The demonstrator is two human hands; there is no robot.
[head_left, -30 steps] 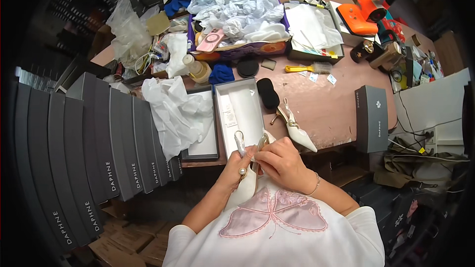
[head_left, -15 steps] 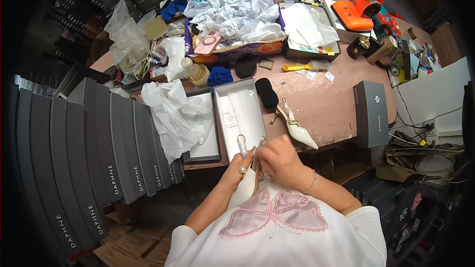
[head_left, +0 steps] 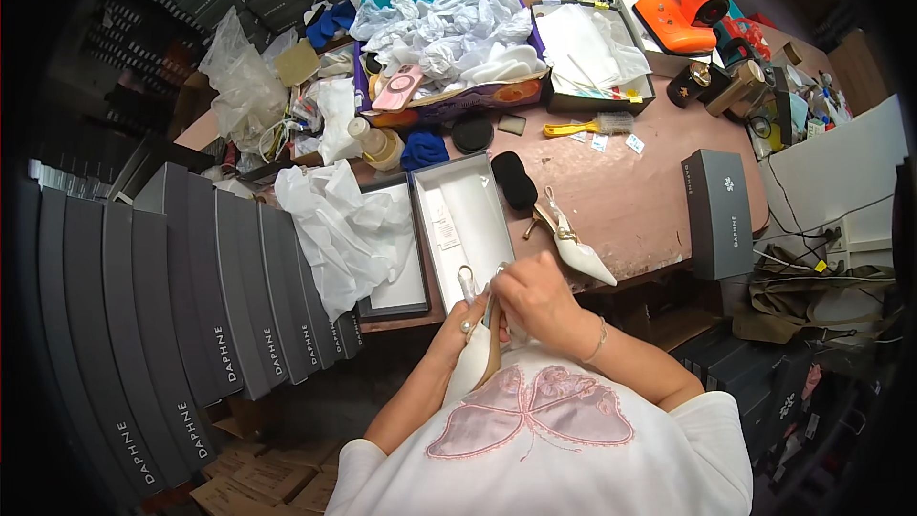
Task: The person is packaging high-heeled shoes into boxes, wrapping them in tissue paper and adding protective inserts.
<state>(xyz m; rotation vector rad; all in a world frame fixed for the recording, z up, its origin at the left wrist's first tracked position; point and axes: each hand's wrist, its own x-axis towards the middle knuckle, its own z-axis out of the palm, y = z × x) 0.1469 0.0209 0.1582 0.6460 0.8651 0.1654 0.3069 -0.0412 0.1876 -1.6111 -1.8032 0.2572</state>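
A white pointed slingback shoe (head_left: 470,363) with a pearl trim is held close to my body, toe toward me. My left hand (head_left: 447,334) is closed around its side. My right hand (head_left: 543,296) is beside the shoe's heel end, its fingers curled and pinched together; what they grip is hidden. The matching white shoe (head_left: 585,260) lies on its side on the table, its slim heel toward a black oval pad (head_left: 514,181). Just beyond my hands is an open shoe box (head_left: 485,205) with a white inside and a paper slip in it.
White tissue paper (head_left: 330,229) spills over a box lid (head_left: 396,298) at left. Many grey shoe boxes (head_left: 196,277) stand stacked farther left. A closed grey box (head_left: 718,220) stands at right. Behind are a yellow brush (head_left: 573,128) and a carton of crumpled paper (head_left: 449,38).
My right hand has shifted slightly up and left beside the shoe. The left hand keeps its hold on the shoe, and the view has moved a little.
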